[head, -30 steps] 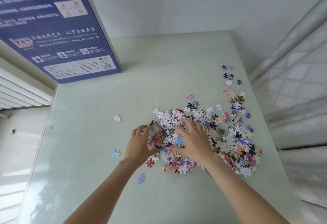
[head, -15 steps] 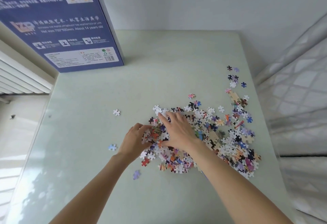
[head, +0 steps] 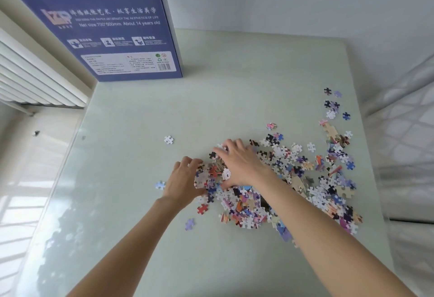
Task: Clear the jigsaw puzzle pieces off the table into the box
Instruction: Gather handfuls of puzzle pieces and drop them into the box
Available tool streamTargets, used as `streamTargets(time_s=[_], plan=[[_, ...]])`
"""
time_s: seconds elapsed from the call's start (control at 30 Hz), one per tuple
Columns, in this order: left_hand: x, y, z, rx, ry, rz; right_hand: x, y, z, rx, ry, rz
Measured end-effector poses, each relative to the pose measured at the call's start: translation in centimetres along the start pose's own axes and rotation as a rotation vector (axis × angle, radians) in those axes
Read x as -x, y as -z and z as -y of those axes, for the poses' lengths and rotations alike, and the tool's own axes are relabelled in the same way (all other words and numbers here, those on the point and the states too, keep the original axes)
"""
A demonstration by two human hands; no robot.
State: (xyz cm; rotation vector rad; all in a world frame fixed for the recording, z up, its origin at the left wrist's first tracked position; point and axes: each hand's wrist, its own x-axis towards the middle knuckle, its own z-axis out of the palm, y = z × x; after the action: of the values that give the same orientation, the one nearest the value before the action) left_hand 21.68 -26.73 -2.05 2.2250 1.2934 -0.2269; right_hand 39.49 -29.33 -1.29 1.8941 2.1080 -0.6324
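Item one, nearest you: your two forearms are reaching in over the pale green table (head: 234, 90) toward the heap of jigsaw pieces (head: 293, 179), which is serving as the landmark here.

Item two, strays on your side of the heap: a lilac piece (head: 189, 224) and a red piece (head: 202, 209) are lying just off its near-left edge.

Item three, the hands: your left hand (head: 182, 180) and right hand (head: 239, 164) are working close together at the heap's left end, fingers curled, cupping a small clump of pieces (head: 212, 173) between them. The clump is resting on the table; whether either hand is truly gripping it cannot be told.

Item four, the heap itself: it is spreading rightward from your hands, thinning into a loose trail toward the table's far-right edge.

Item five, more strays left of the heap: a light blue piece (head: 160, 185) is sitting just beside your left hand, and a white piece (head: 168, 140) is lying apart, farther out.

Item six, far-left of the heap: the blue puzzle box (head: 112, 22) is standing up on the table, well apart from the pieces. Its inside is not showing.

Progress, as a judgement: you are gathering a handful only; nearly all the pieces are waiting on the table.
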Motion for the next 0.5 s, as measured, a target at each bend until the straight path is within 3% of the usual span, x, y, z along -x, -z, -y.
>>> streamTargets(time_s=[0.5], plan=[[-0.4, 0.6, -0.1, 0.197, 0.017, -0.003, 2.2, -0.3, 0.9, -0.384, -0.044, -0.093]])
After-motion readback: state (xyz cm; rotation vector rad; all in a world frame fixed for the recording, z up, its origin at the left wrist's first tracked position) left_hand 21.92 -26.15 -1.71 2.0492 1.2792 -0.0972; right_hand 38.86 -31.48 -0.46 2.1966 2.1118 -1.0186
